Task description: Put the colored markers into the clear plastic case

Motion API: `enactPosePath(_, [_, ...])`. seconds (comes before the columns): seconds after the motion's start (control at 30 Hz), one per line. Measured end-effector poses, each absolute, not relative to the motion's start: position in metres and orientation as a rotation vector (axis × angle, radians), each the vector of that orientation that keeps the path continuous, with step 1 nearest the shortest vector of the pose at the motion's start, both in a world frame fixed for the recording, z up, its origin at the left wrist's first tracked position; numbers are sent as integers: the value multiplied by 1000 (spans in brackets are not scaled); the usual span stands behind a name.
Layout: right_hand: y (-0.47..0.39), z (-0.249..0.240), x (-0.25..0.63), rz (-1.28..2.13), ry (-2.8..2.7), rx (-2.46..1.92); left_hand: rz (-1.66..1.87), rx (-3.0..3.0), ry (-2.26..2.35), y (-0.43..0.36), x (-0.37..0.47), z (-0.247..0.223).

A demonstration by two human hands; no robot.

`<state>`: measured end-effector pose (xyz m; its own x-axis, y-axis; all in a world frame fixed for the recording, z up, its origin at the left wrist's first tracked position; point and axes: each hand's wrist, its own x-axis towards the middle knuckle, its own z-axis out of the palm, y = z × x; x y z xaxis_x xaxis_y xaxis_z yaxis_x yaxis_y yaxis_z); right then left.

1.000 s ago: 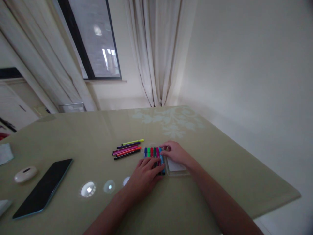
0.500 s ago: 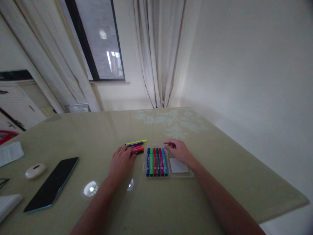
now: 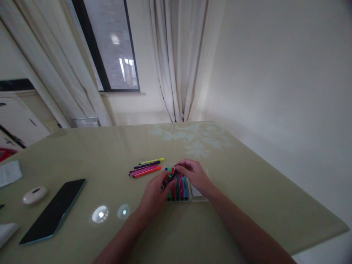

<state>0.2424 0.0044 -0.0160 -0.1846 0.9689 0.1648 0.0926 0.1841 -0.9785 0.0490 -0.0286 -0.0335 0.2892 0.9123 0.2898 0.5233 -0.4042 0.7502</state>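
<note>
I am seeing the left hand [image 3: 154, 194] pinching a black marker [image 3: 169, 180] between thumb and fingertips, holding it at a slant just above the clear case [image 3: 198, 198] near the middle of the table [image 3: 247, 190]. The right hand [image 3: 194, 175] is resting on the far end of the case with fingers curled loosely; I cannot tell whether it is gripping anything. Judging by the layout, the packing is roughly half complete: about five or six markers are lying side by side in the case, the row [image 3: 178, 189] partly hidden by both hands, so the exact count is uncertain. Four loose markers [image 3: 145, 168] are lying to the left of the case, close together: yellow, dark purple, pink and orange-red. Further left, I am counting one dark tablet [image 3: 53, 211] and one small white oval object [image 3: 34, 194].
</note>
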Motion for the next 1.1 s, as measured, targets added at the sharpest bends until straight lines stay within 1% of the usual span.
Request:
enactPosePath(0.17, [14, -15, 253, 1074, -1360, -1104, 846, 2325, 1175, -31, 50, -41])
enactPosePath(0.37, [30, -15, 286, 931, -1333, -1204, 587, 2714, 1044, -41, 55, -47])
enactPosePath(0.57, [33, -27, 295, 1018, -1545, -1319, 542, 2753, 1131, -40, 50, -45])
enactPosePath(0.87, [28, -36, 279, 885, -1756, -1420, 527, 2775, 1168, -42, 51, -41])
enactPosePath(1.03, [28, -33, 283, 711, -1944, -1452, 494, 2879, 988, -46, 58, -41])
enactPosePath(1.1, [28, -32, 286, 696, -2007, -1441, 486, 2890, 975, -48, 60, -43])
